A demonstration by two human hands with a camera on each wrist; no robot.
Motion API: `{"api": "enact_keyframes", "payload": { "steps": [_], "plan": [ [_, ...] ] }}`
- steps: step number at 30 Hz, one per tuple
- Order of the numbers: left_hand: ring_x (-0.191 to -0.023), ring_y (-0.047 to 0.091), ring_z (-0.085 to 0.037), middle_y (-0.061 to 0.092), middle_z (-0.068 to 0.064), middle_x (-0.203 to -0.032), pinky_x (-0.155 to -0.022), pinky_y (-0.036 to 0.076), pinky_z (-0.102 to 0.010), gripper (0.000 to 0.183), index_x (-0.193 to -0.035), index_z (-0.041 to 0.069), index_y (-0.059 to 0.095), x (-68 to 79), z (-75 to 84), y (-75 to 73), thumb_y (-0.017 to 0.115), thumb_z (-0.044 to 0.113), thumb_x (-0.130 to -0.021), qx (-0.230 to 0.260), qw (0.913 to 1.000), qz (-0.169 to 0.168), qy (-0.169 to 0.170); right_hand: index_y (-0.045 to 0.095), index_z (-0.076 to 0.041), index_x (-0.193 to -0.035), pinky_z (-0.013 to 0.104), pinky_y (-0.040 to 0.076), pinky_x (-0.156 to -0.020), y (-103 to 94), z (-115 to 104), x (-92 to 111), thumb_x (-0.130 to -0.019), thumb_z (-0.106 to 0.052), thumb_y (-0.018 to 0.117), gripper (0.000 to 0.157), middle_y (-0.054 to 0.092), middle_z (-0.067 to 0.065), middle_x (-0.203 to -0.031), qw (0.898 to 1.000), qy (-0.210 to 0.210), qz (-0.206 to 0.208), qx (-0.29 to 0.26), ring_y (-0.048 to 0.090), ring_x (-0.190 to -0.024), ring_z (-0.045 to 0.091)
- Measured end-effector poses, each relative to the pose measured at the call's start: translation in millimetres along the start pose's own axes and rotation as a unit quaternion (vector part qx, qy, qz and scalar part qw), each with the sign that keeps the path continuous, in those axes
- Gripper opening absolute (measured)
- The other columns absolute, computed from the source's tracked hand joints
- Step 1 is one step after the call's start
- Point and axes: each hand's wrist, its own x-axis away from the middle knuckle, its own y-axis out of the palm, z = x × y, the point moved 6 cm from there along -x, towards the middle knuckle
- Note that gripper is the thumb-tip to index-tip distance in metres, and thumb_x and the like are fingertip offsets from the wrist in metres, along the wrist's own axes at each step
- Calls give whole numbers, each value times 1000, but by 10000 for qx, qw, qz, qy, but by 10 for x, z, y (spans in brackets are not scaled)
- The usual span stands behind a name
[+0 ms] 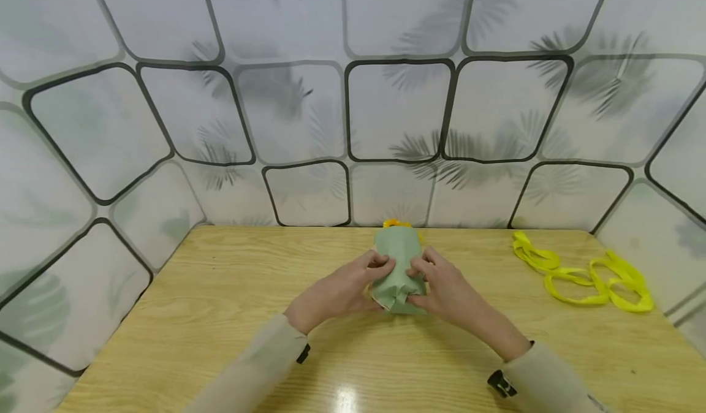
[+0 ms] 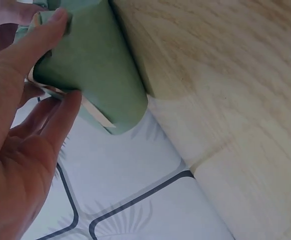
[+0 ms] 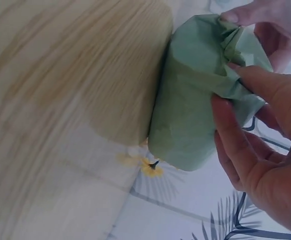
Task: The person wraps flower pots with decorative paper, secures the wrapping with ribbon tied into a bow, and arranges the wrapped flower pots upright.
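A bundle wrapped in green paper (image 1: 398, 244) lies on the table between both hands, its near end crumpled and folded in. My left hand (image 1: 344, 290) pinches the left side of the wrapping, thumb on top and fingers underneath. In the left wrist view a pale paper edge (image 2: 98, 112) shows along a seam near those fingertips. On the opposite side, my right hand (image 1: 452, 290) grips the gathered paper (image 3: 233, 47) at the near end between thumb and fingers. Yellow petals (image 1: 396, 223) peek out past the far end. What the wrapping holds inside is hidden.
A bright yellow ribbon (image 1: 579, 281) lies in loose loops on the right part of the wooden table (image 1: 231, 315). Patterned panels (image 1: 309, 113) with leaf prints stand along the table's back and both sides.
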Motion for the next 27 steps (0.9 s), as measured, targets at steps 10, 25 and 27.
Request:
{"api": "enact_keyframes", "payload": {
  "steps": [10, 25, 27],
  "plan": [
    [-105, 68, -15, 65, -10, -123, -90, 57, -20, 70, -141, 3, 61, -24, 23, -19, 86, 31, -82, -687, 9952, 690, 100, 57, -13, -93, 39, 60, -80, -68, 46, 15, -83, -19, 87, 32, 54, 2, -99, 9926, 94, -704, -983, 60, -91, 16],
    [-82, 59, -10, 65, -4, -101, -71, 51, -14, 49, -119, 5, 70, -16, 11, -35, 88, 27, -80, -15, 9944, 986, -366, 56, -12, -89, 22, 43, -62, -14, -53, -13, -79, -15, 89, 34, 48, 3, -89, 9981, 552, 143, -219, 44, -71, 9],
    [-85, 61, -11, 64, -4, -102, -73, 54, -17, 47, -114, 6, 67, -20, 4, -23, 89, 29, -79, -67, 9937, 987, -534, 58, -12, -91, 22, 44, -62, -16, -49, 1, -78, -16, 90, 35, 50, 3, -91, 9980, 570, 84, -274, 46, -71, 10]
  ]
}}
